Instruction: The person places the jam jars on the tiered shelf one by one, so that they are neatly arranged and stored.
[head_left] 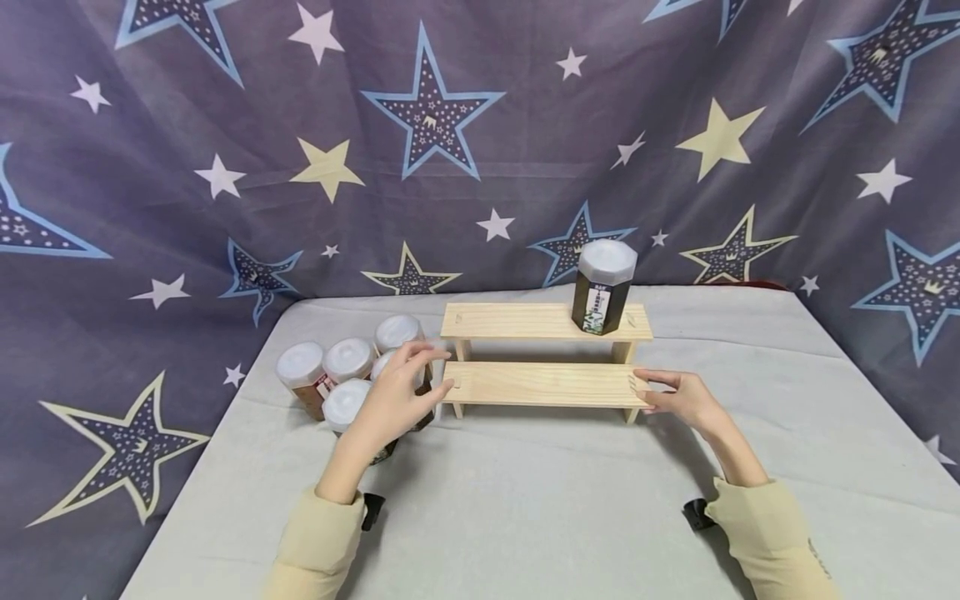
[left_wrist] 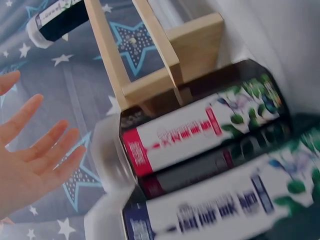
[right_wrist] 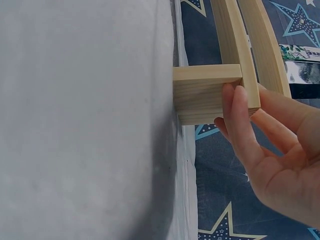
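Note:
A two-tier wooden rack (head_left: 540,385) stands mid-table. My right hand (head_left: 686,400) pinches the right end of its lower board, and the right wrist view shows fingertips (right_wrist: 240,100) against the board's end. At the rack's left end hovers my left hand (head_left: 397,392), thumb and fingers spread apart with nothing between them. Beneath and beside that hand stand several dark jars with white lids, partly hidden by it. Two show in the left wrist view: one with a red-marked label (left_wrist: 180,135), another with a blue-marked label (left_wrist: 225,200).
On the right part of the upper board stands a dark hexagonal jar (head_left: 602,292) with a white lid. A brown jar (head_left: 306,387) is at the far left of the group. Behind the white-covered table (head_left: 540,517) hangs a star-patterned curtain (head_left: 480,192).

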